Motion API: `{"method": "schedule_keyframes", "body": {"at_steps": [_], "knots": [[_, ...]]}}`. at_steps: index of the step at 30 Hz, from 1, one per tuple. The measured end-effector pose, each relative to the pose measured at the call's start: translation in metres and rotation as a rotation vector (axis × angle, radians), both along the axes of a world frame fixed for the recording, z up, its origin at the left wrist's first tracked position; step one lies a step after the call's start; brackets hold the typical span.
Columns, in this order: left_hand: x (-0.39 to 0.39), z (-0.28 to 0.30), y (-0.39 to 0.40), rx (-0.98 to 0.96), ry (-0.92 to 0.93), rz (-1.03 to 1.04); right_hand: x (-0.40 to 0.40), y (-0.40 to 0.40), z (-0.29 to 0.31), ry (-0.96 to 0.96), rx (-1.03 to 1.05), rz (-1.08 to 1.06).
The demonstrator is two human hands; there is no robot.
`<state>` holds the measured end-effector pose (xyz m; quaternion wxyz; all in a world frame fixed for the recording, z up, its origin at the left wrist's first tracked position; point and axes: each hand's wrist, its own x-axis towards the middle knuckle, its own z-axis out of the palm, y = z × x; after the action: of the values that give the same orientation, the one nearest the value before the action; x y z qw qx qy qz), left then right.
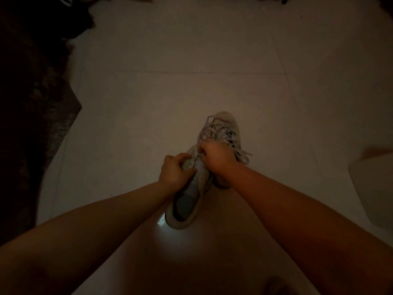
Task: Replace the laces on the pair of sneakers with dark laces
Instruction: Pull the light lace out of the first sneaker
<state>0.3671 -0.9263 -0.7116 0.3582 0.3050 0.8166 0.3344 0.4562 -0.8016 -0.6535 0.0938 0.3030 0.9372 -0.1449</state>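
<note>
Still unlacing, by the look of it: near sneaker (191,188) at centre, toe toward 12 o'clock, gripped round its front by left hand (174,171), fingers curled. Right hand (214,156) clenched on pale lace (214,129), apparently tugging it from the eyelets. Second sneaker (228,124) just beyond, at 1 o'clock, touching the first. Next: draw the lace fully free. No dark laces visible. Dark rug (36,107) at 9 o'clock, well apart; dim light hampers fine work.

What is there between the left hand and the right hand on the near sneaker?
In the head view, only the sneaker's tongue and a pale lace lie between the left hand and the right hand.
</note>
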Motion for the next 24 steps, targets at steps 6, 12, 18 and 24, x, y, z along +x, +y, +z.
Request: {"method": "schedule_keyframes", "body": {"at_steps": [6, 12, 18, 24], "knots": [[-0.004, -0.001, 0.0, -0.001, 0.005, -0.02, 0.001, 0.015, 0.006, 0.177, -0.081, -0.133], [-0.003, 0.001, -0.001, 0.009, -0.016, -0.021, 0.017, 0.06, 0.031, 0.481, -0.009, -0.52], [-0.002, 0.002, 0.0, 0.0, -0.01, -0.023, 0.024, 0.052, 0.035, 0.449, 0.066, -0.521], [-0.001, 0.003, 0.001, -0.002, -0.028, 0.0, -0.002, 0.0, 0.016, 0.06, 0.013, 0.145]]}}
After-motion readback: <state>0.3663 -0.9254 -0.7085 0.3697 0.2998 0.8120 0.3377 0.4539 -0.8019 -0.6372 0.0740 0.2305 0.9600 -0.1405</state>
